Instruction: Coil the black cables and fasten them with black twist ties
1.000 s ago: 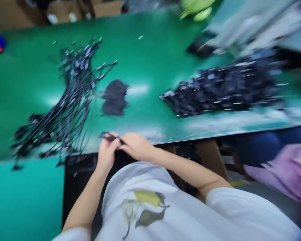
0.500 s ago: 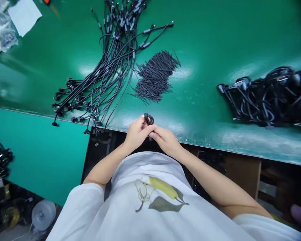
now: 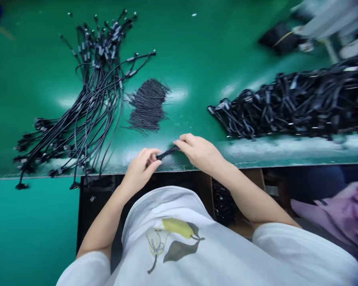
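Observation:
A folded black cable stretches between my two hands, just over the front edge of the green table. My left hand is closed round its left end, and my right hand pinches the other end. Both ends are partly hidden by the fingers. Behind my hands lies a pile of short black ties. To the left spreads a loose heap of long black cables with grey sleeves and plugs, some ends hanging over the edge.
A long row of bundled black cables lies along the table's right side. Beyond it are a grey device and a black pouch, blurred. Lilac cloth is at the lower right. A teal surface adjoins at the left.
My hands have moved apart, and the cable that was a small coil between them is now drawn out lengthwise. The view has turned to the right, showing more of the bundled row.

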Demonstrator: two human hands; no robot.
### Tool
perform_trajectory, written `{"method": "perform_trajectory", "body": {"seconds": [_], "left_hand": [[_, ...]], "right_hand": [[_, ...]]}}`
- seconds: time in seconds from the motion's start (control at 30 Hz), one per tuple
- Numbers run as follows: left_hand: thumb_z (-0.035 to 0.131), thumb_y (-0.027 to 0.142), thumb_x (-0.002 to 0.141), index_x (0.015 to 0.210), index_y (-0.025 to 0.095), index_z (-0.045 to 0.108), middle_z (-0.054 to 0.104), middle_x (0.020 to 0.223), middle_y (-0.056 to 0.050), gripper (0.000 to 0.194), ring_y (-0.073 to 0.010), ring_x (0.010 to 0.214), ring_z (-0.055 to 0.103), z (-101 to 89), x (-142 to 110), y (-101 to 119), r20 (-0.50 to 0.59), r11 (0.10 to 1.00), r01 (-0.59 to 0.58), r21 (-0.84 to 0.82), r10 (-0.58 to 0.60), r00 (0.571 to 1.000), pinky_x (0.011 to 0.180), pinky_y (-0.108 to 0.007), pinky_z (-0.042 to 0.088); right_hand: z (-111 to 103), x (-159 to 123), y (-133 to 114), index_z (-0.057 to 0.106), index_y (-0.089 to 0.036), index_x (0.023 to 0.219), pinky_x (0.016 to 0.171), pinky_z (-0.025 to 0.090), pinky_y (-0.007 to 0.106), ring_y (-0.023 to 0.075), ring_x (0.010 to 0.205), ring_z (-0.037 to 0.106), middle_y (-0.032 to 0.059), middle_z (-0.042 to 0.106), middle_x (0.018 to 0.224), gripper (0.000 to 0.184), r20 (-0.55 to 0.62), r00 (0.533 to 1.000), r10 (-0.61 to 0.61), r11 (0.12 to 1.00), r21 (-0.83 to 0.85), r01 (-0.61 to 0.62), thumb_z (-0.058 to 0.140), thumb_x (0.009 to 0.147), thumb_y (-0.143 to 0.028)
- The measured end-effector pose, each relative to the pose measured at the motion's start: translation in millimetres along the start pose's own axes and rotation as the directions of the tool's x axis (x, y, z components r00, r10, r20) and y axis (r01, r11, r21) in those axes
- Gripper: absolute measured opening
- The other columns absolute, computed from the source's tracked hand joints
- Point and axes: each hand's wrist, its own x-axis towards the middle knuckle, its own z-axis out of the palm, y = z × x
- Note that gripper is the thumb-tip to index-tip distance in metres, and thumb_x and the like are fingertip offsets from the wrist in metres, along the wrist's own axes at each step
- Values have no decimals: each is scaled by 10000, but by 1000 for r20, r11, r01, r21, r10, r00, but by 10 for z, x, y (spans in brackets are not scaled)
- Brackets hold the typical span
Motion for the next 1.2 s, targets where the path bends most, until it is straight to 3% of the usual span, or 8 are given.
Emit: {"method": "perform_trajectory", "body": {"seconds": [0.07, 0.23, 0.43, 0.6, 0.7, 0.8, 0.93, 1.2], "left_hand": [[525, 339, 955, 1192, 183, 612, 618, 978, -54, 297, -173, 873, 607, -128, -55, -138, -122, 998, 14, 67, -6, 993, 843, -301, 489], [539, 388, 944, 1335, 145, 545, 572, 1299, -200, 461, -345, 1248, 512, -525, -288, -594, -478, 835, 228, 500, 46, 877, 1081, -512, 376], [478, 370, 957, 1292, 154, 572, 596, 1262, -205, 409, -359, 1212, 524, -741, -459, -831, -506, 765, 349, 541, -35, 862, 1053, -540, 389], [450, 330, 949, 1079, 161, 651, 647, 1115, -149, 292, -297, 1106, 570, -699, -461, -751, -532, 822, 375, 429, -105, 840, 1023, -458, 422], [501, 337, 929, 1050, 168, 664, 677, 1043, -101, 263, -201, 903, 625, -635, -504, -506, -505, 951, 300, 72, -224, 833, 885, -352, 499], [539, 380, 916, 1116, 155, 676, 656, 783, -33, 330, -100, 538, 532, -507, -610, -101, -203, 872, 217, -440, -332, 921, 572, -251, 472], [613, 391, 895, 1252, 162, 645, 619, 721, -9, 425, -71, 483, 509, -416, -851, 320, 165, 735, 210, -645, -134, 977, 491, -207, 432], [672, 454, 855, 859, 159, 597, 418, 503, 84, 304, -43, 380, 385, -624, -1379, -276, -180, 605, 153, -781, -453, 873, 406, -172, 330]], "right_hand": [[-82, -190, 299, 662, -191, 1173, 753, 502, 338, 218, 924, 616, 123, 626, 1088, 317, -178, 959, 220, 974, -11, -226, 400, 994, -196], [-244, -690, 993, 653, -200, 1238, 837, 489, 487, 300, 971, 565, 157, 553, 1017, 365, -600, 614, 513, 745, -43, -665, 437, 1001, -373], [-171, -768, 1184, 672, -168, 1167, 798, 441, 521, 311, 898, 508, 171, 548, 949, 406, -504, 655, 563, 722, -86, -686, 468, 974, -461], [-119, 111, 723, 655, -188, 1091, 831, 450, 436, 283, 978, 528, 178, 571, 1015, 343, -264, 913, 311, 946, 180, -270, 439, 993, -436], [-6, 699, 184, 650, -203, 1091, 848, 467, 412, 270, 1016, 548, 163, 594, 1060, 308, -181, 980, 87, 952, 304, -28, 466, 985, -427], [123, 978, -273, 650, -214, 1083, 872, 483, 399, 255, 1028, 568, 141, 619, 1070, 286, -188, 980, -66, 919, 371, 133, 480, 983, -420], [228, 1214, -493, 650, -218, 1029, 879, 507, 361, 215, 1018, 598, 102, 651, 1049, 255, -194, 962, -195, 880, 398, 258, 435, 1011, -354], [-693, 2056, -89, 649, -155, 1120, 1037, 433, 379, 170, 1170, 550, 153, 659, 1158, 470, -593, 805, -8, 993, 87, 75, 237, 1074, -377]]}}
